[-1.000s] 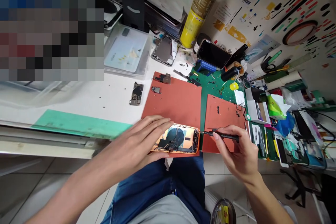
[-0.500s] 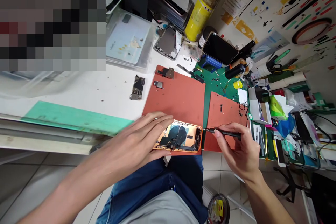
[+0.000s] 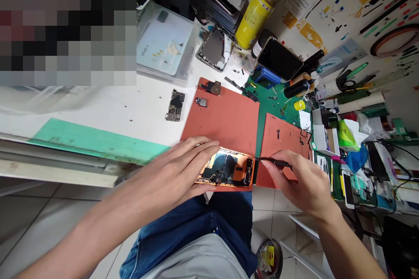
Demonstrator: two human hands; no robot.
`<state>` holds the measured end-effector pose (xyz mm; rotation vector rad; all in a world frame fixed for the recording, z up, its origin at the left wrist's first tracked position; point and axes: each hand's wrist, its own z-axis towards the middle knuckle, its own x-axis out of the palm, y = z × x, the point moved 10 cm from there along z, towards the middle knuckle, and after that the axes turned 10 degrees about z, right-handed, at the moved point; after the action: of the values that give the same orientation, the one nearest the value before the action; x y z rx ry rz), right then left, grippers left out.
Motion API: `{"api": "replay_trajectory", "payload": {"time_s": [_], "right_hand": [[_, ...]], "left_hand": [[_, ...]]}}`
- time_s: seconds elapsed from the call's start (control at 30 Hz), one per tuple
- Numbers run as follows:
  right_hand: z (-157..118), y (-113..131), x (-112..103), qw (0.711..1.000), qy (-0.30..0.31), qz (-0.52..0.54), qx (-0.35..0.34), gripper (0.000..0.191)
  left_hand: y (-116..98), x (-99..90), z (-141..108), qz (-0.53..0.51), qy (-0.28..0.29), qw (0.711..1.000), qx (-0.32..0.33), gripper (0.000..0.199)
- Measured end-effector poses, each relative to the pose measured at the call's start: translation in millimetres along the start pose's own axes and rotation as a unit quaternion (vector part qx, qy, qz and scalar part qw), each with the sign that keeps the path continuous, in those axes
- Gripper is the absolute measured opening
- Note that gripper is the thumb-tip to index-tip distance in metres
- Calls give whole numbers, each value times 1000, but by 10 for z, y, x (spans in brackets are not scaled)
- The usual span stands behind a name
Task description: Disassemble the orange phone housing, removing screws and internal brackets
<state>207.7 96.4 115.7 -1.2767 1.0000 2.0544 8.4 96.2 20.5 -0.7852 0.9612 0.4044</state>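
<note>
Phone shell (image 3: 231, 166), opened and orange-rimmed, is lying at the lower centre of the frame, on the near edge of a red mat (image 3: 225, 117). The left hand (image 3: 173, 170) is covering its left end, its grip pinching the shell between fingers on the far side and thumb on the near side. The right hand (image 3: 306, 183) is pinching a slim black tool (image 3: 278, 162), whose tip is pointing at the shell's far right corner; whether it is touching is too small to tell.

Pressing hard at that corner could be making the tip slip and scratch the rim or nick the dark parts inside. A loose left grip could be letting the shell turn or slide off the near edge. Small loose parts (image 3: 278, 134) are lying on the other red mat (image 3: 287, 133), where a brushing sleeve or wrist could be scattering them. A circuit board (image 3: 176, 104) is resting bare on the white worktop (image 3: 147, 104), left of centre.
</note>
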Motion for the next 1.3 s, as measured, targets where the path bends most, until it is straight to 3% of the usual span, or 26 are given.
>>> {"api": "replay_trajectory", "payload": {"time_s": [0.13, 0.3, 0.4, 1.3], "right_hand": [[115, 67, -17, 998, -18, -42, -50, 17], [196, 100, 29, 998, 3, -8, -61, 9], [196, 154, 7, 996, -12, -29, -85, 14], [212, 118, 34, 997, -14, 5, -79, 16]], "left_hand": [[1, 19, -6, -1, 9, 1000, -3, 65], [-42, -12, 9, 32, 2, 999, 14, 66], [-55, -25, 13, 44, 0, 999, 18, 66], [-67, -39, 21, 51, -9, 998, 25, 65]]}}
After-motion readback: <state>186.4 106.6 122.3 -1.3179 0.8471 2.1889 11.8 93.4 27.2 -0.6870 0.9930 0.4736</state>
